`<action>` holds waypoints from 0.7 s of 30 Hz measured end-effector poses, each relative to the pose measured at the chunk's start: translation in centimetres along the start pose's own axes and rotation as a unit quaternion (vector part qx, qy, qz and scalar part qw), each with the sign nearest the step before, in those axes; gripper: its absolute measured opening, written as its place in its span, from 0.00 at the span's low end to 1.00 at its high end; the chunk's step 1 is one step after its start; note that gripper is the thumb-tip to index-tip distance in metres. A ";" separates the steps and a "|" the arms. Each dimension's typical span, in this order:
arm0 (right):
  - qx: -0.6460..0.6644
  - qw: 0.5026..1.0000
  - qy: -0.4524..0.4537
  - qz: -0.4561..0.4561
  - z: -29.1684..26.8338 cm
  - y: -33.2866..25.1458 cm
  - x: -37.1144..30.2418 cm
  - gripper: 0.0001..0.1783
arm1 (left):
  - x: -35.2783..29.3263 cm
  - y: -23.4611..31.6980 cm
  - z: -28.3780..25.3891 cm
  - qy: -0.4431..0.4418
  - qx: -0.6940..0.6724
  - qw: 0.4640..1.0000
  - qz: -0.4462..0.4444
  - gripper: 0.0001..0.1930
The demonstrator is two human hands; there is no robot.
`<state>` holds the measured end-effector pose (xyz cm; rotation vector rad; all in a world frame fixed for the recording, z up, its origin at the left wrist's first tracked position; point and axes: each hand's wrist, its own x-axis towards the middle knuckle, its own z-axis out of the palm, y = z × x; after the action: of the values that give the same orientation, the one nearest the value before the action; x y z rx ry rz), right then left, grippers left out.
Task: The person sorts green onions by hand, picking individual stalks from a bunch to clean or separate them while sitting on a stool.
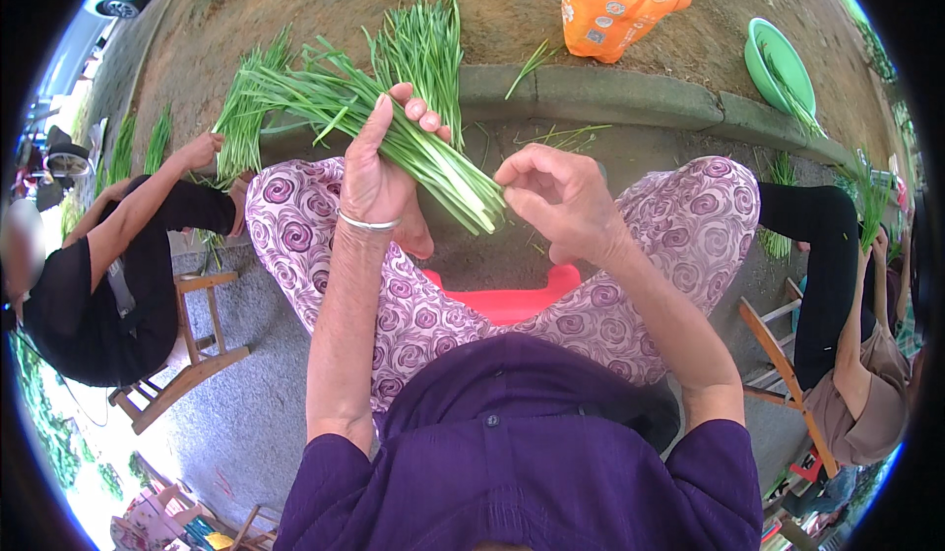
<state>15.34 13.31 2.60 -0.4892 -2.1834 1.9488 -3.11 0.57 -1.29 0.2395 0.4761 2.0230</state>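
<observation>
My left hand (377, 179) is wrapped around a bunch of green garlic chives (448, 172), a silver bangle at its wrist. The leaves fan out to the upper left, and the pale stalk ends point down to the right. At those ends my right hand (571, 202) is closed in a pinch, thumb and forefinger touching the edge of the bunch. Whatever lies between these fingertips is too small to make out. Beyond my left hand, another bunch of chives (421, 54) leans on the kerb, with a further pile (239, 118) to its left.
A red plastic stool (507, 300) shows between my knees. Past the kerb (600, 93) stand an orange bag (615, 15) and a green basin (756, 64) with chives over its rim. Seated people with wooden chairs flank me; the left person's hand (202, 148) reaches to the chive pile.
</observation>
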 end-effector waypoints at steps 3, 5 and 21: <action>-0.015 0.999 -0.010 0.041 -0.1 -0.8 0.1 0.07 | 0.0 0.0 -0.1 0.004 -0.001 1.000 -0.006 0.13; -0.020 0.999 -0.024 0.045 -0.4 -0.7 0.2 0.07 | 0.0 -0.1 -0.2 0.011 -0.002 1.000 -0.011 0.13; -0.098 0.993 0.029 -0.056 0.1 1.1 0.7 0.05 | 0.0 -0.3 -1.2 0.094 -0.005 0.995 -0.031 0.10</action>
<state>14.76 13.54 1.45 -0.4346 -2.3247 1.6528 -3.27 0.48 -2.48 0.0263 0.5831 1.9951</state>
